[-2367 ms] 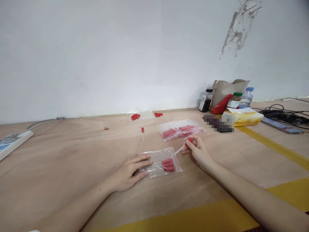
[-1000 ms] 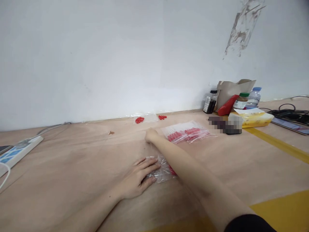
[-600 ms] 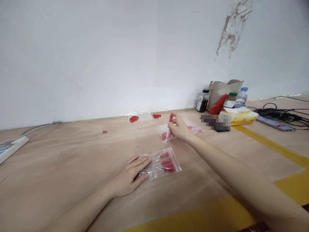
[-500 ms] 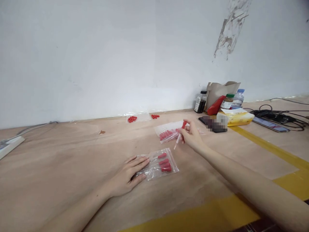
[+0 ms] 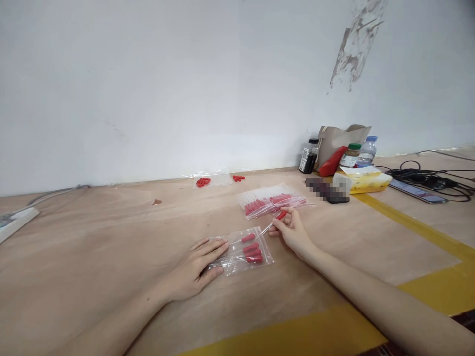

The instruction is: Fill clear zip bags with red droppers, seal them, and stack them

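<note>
My left hand (image 5: 196,267) lies flat, fingers spread, on the left end of a small clear zip bag (image 5: 243,250) that holds several red-capped droppers. My right hand (image 5: 293,230) pinches one glass dropper with a red bulb (image 5: 276,220), its clear tip pointing at the bag's right opening. The hand hovers just right of the bag, low over the wooden table (image 5: 111,247).
A pile of filled clear bags (image 5: 272,200) lies just beyond my right hand. Loose red caps (image 5: 203,181) sit by the wall. Bottles and a paper bag (image 5: 343,143), a yellow pack (image 5: 367,179), cables (image 5: 426,175) and a phone stand at right; a power strip (image 5: 15,222) at left.
My right hand reached to the far left for a loose dropper, lifted it, and has brought it back down to the bag's opening. My left hand stayed pressed on the bag.
</note>
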The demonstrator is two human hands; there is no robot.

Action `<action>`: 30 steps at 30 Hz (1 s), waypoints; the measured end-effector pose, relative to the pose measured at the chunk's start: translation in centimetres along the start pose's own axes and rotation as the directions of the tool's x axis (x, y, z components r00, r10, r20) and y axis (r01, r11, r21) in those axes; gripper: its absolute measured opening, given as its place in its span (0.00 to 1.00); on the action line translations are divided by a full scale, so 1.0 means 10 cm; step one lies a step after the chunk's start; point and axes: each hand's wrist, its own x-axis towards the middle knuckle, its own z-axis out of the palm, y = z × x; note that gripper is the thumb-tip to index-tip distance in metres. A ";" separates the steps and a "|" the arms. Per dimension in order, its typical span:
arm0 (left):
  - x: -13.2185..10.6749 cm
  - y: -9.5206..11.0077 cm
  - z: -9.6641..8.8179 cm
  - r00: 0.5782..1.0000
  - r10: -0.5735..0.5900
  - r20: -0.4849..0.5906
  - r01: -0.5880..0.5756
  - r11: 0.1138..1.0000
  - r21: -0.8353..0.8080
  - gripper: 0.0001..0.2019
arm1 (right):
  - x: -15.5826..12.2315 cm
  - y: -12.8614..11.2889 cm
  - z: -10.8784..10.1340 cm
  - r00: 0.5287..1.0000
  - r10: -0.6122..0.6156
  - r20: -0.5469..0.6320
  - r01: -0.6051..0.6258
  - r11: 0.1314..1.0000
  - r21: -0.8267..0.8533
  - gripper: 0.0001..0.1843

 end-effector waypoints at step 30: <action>0.00 0.02 0.03 1.000 -0.012 -0.017 0.012 1.000 -0.004 0.22 | -0.13 -0.07 0.00 0.910 0.210 0.359 -0.092 0.943 -0.319 0.18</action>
